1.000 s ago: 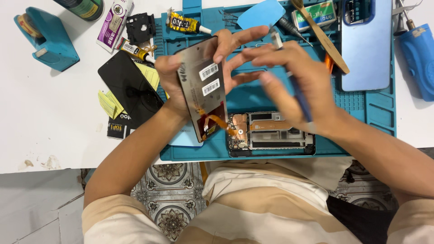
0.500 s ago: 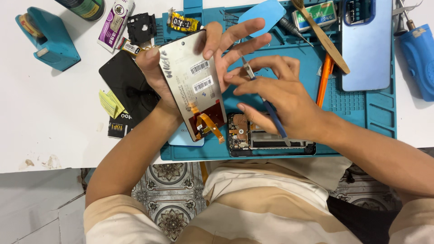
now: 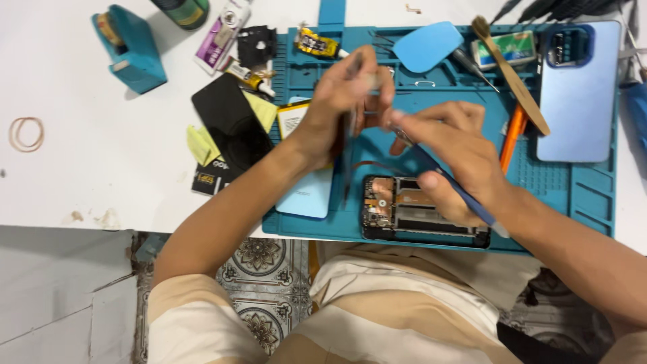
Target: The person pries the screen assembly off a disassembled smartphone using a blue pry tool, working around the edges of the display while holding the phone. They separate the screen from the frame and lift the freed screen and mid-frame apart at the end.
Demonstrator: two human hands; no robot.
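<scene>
One view only, head camera, looking down. Both hands work above a teal silicone repair mat (image 3: 579,202) on a white table (image 3: 87,175). Left hand (image 3: 340,101) is clamped on a thin phone screen panel (image 3: 348,152), held on edge, nearly upright, so it shows as a dark sliver; an orange flex ribbon (image 3: 377,165) seems to run from it down toward the opened black phone frame (image 3: 418,216) lying flat at the mat's near edge. Right hand (image 3: 451,152) is closed round a slim blue-handled tool (image 3: 465,197), tip up by the left fingers, blurred; whether the tip touches the panel cannot be told.

Step, as judged: screen is lifted off the frame but appears tethered, and the tool is working at the panel. Next move likely calls for a steady panel and no pull on the ribbon.

Pose: left forearm comes in from lower left, wrist bent, fingers pinched. Right forearm from lower right, fingers curled. Hands nearly meet. Light blue phone back cover (image 3: 579,94) lies well apart, far right.
</scene>
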